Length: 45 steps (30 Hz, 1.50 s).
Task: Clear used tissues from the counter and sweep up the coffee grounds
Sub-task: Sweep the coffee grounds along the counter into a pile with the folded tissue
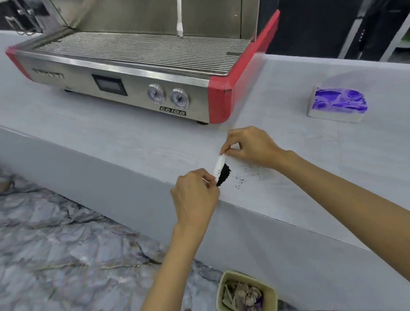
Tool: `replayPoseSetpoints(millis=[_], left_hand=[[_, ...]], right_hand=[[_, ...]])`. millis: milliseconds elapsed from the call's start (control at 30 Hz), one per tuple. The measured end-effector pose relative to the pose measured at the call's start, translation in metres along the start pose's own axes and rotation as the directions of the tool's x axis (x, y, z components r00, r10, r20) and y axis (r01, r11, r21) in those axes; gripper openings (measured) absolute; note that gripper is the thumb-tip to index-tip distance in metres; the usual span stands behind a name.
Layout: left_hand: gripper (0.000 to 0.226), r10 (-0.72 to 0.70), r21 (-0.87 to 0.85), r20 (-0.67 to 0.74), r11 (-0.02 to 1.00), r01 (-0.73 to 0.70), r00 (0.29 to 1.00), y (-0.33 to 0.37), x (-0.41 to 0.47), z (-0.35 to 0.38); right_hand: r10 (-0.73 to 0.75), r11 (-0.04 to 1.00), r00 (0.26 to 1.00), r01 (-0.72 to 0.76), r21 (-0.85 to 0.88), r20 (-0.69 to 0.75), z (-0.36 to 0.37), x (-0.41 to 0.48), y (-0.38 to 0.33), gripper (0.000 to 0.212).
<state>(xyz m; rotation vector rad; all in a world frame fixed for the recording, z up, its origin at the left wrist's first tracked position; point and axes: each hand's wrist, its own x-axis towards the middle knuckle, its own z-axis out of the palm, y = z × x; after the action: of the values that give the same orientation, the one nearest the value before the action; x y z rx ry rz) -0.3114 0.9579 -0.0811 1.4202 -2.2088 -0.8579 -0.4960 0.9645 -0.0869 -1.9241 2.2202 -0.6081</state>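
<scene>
Below the espresso machine (131, 70) in the upper left of the frame, the left hand (195, 195) sits at the front edge of the table (323, 170), its grip pinched on the near end of a white tissue (218, 165). The tissue is stretched as a narrow folded strip towards the centre of the frame, and a dark heap of coffee grounds (224, 174) lies against its right side.

The step in hand looks like scraping the grounds together and lifting them off. To do it well, the strip wants to stay taut and low on the table, so the heap rides against the fold and does not slip under it.

At the bottom centre of the frame, the waste bin (247, 296) stands on the floor, already holding crumpled tissues. It is the likely drop point, so the load should travel level and close.

Loose specks (240, 179) lie just right of the heap – they need another pass. The right hand (250, 147) has its grip clamped on the tissue's far end. A purple-printed tissue pack (337, 103) sits well apart at the right.
</scene>
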Motion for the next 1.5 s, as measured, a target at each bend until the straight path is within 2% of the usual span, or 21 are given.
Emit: replayPoseSetpoints(millis=[267,467,667,933,1100,1367,1500], left_hand=[[0.013,0.085,0.018,0.051,0.996,-0.086,0.995,0.029,-0.021,0.033],[0.014,0.130,0.001,0.159,0.991,-0.132,0.979,0.040,-0.022,0.034],[0.015,0.248,0.046,0.075,0.967,-0.252,0.966,0.057,0.040,0.028],[0.019,0.338,0.197,0.081,0.917,-0.347,0.938,0.077,0.104,0.072],[0.018,0.410,0.228,0.141,0.872,-0.433,0.901,0.074,0.104,0.072],[0.015,0.519,0.141,0.313,0.803,-0.580,0.795,0.037,0.049,0.039],[0.011,0.476,0.114,0.308,0.841,-0.529,0.823,0.023,0.044,0.022]], right_hand=[[0.043,0.999,0.999,-0.042,0.017,-0.032,-0.020,-0.048,0.036,0.014],[0.095,0.992,0.995,-0.094,-0.083,0.006,-0.040,-0.065,0.043,0.014],[0.308,0.951,0.943,-0.300,0.078,-0.124,-0.070,-0.055,0.060,0.011],[0.537,0.841,0.826,-0.539,0.043,-0.169,-0.059,-0.042,0.084,0.019],[0.560,0.817,0.803,-0.576,-0.025,-0.204,-0.050,-0.052,0.069,0.018],[0.548,0.803,0.813,-0.577,-0.147,-0.196,-0.035,-0.119,0.004,0.024],[0.563,0.808,0.814,-0.579,-0.108,-0.145,-0.036,-0.131,-0.016,0.021]])
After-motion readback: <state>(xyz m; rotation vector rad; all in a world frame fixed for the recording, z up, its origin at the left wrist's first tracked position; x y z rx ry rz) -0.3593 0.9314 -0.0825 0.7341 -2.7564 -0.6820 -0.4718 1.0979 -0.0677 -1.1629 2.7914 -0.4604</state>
